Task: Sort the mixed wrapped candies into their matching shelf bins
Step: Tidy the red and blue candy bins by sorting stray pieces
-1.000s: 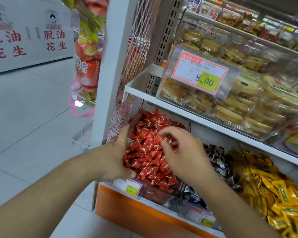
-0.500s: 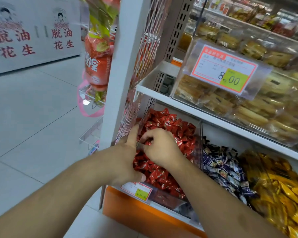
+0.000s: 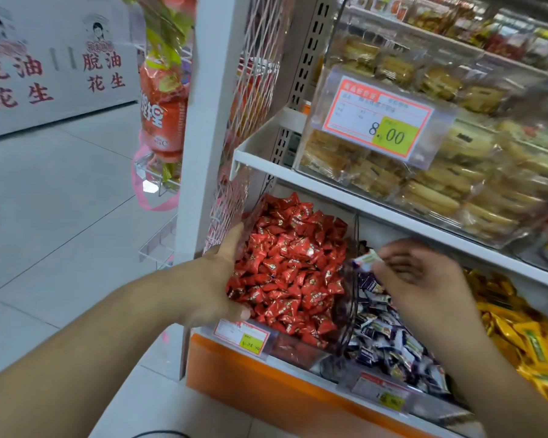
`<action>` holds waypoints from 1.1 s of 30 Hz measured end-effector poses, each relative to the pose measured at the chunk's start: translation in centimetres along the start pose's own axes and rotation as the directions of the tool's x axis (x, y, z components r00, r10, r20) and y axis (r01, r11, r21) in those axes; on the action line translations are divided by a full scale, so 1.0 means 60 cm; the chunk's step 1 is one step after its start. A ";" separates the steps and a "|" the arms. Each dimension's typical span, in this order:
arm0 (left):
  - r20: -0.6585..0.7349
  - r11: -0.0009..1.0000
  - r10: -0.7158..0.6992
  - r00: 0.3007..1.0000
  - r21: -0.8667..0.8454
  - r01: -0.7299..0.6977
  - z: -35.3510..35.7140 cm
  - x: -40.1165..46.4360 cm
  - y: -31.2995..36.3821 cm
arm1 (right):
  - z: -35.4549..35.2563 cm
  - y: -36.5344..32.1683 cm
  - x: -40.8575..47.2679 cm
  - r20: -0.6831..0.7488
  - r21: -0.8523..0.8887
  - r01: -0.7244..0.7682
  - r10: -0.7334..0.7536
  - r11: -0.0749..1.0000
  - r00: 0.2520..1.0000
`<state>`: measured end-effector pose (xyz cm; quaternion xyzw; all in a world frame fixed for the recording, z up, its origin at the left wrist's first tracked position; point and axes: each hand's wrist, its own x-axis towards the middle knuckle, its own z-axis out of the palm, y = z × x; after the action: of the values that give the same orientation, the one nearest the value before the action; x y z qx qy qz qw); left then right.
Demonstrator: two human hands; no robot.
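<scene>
Right hand (image 3: 424,286) at 3 o'clock above the purple-wrapped candies (image 3: 389,336), fingers curled, fingertips (image 3: 380,269) pinching a small white-and-purple wrapped candy (image 3: 365,260) that pokes out toward 9 o'clock, just over the clear divider (image 3: 353,298) beside the red candies (image 3: 290,263). Left hand (image 3: 212,286) at 9 o'clock against the left wall of the red bin (image 3: 298,352), thumb straight up toward 12, other fingers curled under the near corner above a price tag (image 3: 241,338). Yellow candies (image 3: 525,336) farther out at 3 o'clock.
</scene>
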<state>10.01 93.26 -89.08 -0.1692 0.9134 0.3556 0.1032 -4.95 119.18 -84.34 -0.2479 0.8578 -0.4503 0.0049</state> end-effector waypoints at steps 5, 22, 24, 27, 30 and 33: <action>-0.007 1.000 -0.005 1.000 -0.001 0.005 0.002 0.002 0.000 | -0.053 0.058 -0.020 -0.076 -0.456 -0.065 0.034 0.887 0.997; -0.041 0.999 -0.032 0.999 -0.010 0.031 0.008 0.007 -0.001 | 0.190 -0.027 0.101 0.824 -0.419 0.752 -0.135 0.508 0.551; -0.029 0.999 -0.042 0.999 0.004 0.042 0.007 0.004 0.004 | 0.187 -0.027 0.118 0.813 -0.419 0.780 -0.190 0.465 0.550; -0.016 0.999 -0.045 0.999 0.013 0.045 0.005 0.001 0.011 | 0.183 -0.021 0.141 0.774 -0.434 0.736 -0.203 0.520 0.600; -0.010 0.998 -0.059 0.998 0.023 0.059 0.004 -0.001 0.016 | 0.185 -0.018 0.161 0.726 -0.429 0.665 -0.205 0.611 0.656; -0.005 0.998 -0.067 0.998 0.019 0.067 0.002 -0.003 0.021 | 0.179 -0.016 0.176 0.628 -0.466 0.582 -0.215 0.666 0.748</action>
<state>9.70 94.25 -88.38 -0.1993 0.9109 0.3427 0.1146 -11.31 105.91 -87.73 -0.5361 0.8419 -0.0361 0.0502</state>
